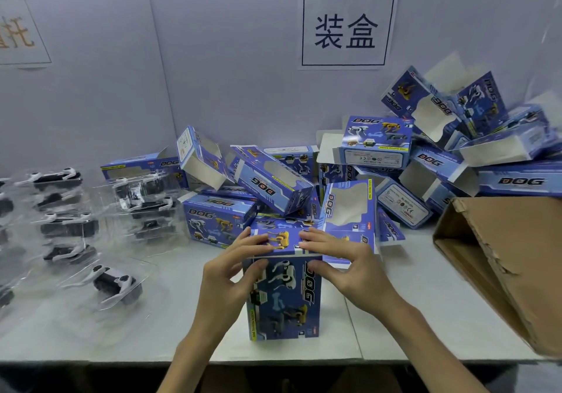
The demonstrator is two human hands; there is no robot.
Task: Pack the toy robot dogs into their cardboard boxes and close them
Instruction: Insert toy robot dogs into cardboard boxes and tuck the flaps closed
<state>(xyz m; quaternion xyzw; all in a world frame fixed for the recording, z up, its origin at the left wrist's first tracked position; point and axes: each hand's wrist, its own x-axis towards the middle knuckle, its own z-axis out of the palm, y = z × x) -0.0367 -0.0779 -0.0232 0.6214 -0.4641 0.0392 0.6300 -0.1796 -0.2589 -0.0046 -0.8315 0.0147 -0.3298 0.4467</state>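
At the far left, a paper sign [18, 33] on the wall is cut off by the frame edge and its writing cannot be read. Below it, toy robot dogs [114, 283] in black and white lie on their sides in clear plastic trays [143, 271] across the left of the worktop [121, 341]. Glare makes the far ones hard to make out, and those at the left edge are cut off. In the near middle an upright box [282, 304] stands on end on the worktop, its long axis vertical, its printed front facing the person and the word DOG running down the face sideways. The left hand [231, 271] has its grip on the box's top left. The fingers lie over the folded-down top flap and the thumb presses the front face just under the edge. The right hand [343, 265] has the same grip on the top right, fingers on the flap and thumb on the front. What the box holds is hidden. Behind it, a pile of blue boxes [273, 179] runs along the far wall towards the right. The boxes lie at all angles, and several have open ends showing white insides. A framed sign [346, 30] with two large characters hangs above them. At the right a brown carton [501, 255] lies tipped on the worktop, its near and right parts cut off.
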